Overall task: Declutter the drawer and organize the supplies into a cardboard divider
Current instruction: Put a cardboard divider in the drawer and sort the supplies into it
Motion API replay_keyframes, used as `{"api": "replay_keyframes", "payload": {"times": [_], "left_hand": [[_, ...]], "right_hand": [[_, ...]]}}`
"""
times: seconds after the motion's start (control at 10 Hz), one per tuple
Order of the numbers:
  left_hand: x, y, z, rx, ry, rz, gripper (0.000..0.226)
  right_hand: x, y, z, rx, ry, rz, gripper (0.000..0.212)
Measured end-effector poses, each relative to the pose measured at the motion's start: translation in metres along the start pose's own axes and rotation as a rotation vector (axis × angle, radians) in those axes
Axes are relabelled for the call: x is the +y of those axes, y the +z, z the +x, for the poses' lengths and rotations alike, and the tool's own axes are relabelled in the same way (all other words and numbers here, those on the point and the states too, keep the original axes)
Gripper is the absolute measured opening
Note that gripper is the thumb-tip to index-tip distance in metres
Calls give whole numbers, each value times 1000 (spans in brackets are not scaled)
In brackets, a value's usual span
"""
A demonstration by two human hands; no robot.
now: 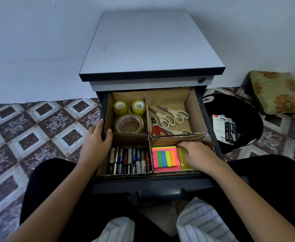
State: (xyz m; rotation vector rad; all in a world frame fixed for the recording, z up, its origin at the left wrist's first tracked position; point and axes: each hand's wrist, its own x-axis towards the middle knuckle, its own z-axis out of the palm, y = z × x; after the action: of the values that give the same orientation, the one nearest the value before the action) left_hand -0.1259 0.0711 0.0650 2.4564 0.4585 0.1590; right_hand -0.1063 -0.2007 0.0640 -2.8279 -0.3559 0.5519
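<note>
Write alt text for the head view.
A drawer holds a cardboard divider: tape rolls far left, scissors far right, batteries near left, sticky notes near right. The left hand grips the drawer's side; the right hand rests on the notes.

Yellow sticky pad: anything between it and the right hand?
Nothing visible. The right hand lies on the yellow sticky pad in the front-right compartment of the cardboard divider; the left hand grips the drawer side.

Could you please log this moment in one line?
left hand grips drawer side | right hand grips yellow sticky notes | divider stocked
</note>
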Motion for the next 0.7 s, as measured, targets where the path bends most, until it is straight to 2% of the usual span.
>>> {"api": "replay_keyframes", "payload": {"times": [0.5,0.7], "left_hand": [[1,0,2,3,9,-7,54],[-1,1,2,7,10,-20,55]], "right_hand": [[-3,1,0,12,-22,-16,48],[-4,-1,4,-39,-37,24,48]]}}
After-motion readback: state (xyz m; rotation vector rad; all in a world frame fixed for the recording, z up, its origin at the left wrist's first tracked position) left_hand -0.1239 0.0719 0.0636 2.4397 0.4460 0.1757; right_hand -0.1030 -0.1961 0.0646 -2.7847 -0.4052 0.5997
